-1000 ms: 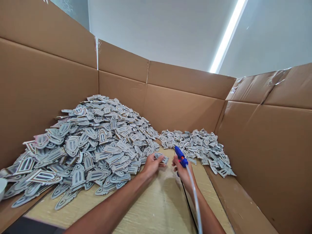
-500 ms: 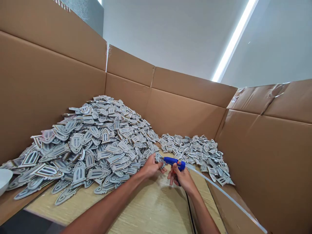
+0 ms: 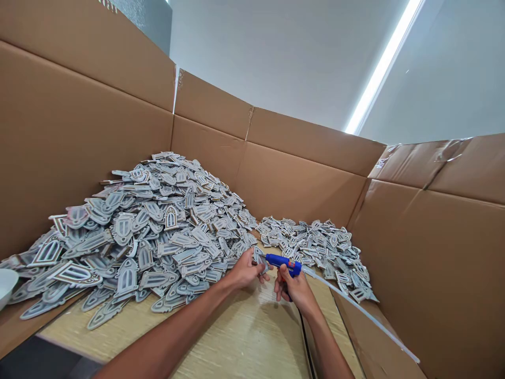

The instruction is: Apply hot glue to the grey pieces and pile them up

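In my left hand [image 3: 248,269] I pinch a small grey arched window-shaped piece [image 3: 259,258], tilted up over the table. My right hand [image 3: 292,284] is wrapped round a blue hot glue gun [image 3: 283,262] with an orange part on its side. Its nozzle points left and meets or almost meets the piece; I cannot tell if they touch. A long translucent glue stick [image 3: 365,313] sticks out of the gun's back end, and a black cord [image 3: 306,342] hangs below my right hand.
A tall heap of grey arched pieces [image 3: 177,226] lies to the left, with a smaller pile [image 3: 315,245] behind my right hand. Cardboard walls [image 3: 303,152] surround the wooden tabletop [image 3: 236,337]. Part of a white bowl [image 3: 6,284] shows at the left edge.
Both hands hold the same things in nearly the same place. The glue stick's far end has shifted slightly left and up, and the view has turned a little.
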The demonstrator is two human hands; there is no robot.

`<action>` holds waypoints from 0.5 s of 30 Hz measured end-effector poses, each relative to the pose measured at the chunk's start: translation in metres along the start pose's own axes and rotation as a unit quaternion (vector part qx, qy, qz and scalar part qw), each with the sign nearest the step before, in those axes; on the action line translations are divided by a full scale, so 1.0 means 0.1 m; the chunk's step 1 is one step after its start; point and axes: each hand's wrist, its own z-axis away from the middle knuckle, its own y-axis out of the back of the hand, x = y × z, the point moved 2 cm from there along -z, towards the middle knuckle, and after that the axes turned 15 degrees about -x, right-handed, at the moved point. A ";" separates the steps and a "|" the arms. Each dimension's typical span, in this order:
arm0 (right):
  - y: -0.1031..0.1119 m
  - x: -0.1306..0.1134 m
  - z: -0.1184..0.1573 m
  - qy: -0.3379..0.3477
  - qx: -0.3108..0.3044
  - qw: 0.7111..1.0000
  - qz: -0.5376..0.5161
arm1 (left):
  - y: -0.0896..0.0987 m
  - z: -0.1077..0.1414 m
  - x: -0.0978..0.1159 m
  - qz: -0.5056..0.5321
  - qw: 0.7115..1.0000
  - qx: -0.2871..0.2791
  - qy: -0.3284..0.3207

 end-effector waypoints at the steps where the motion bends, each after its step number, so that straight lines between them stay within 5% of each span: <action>1: 0.01 0.01 0.00 0.002 -0.001 1.000 0.007 | 0.01 0.00 -0.01 -0.002 1.000 -0.001 0.000; 15: 0.00 -0.01 0.02 0.009 0.036 0.995 0.092 | 0.04 -0.01 -0.06 -0.009 1.000 0.007 -0.011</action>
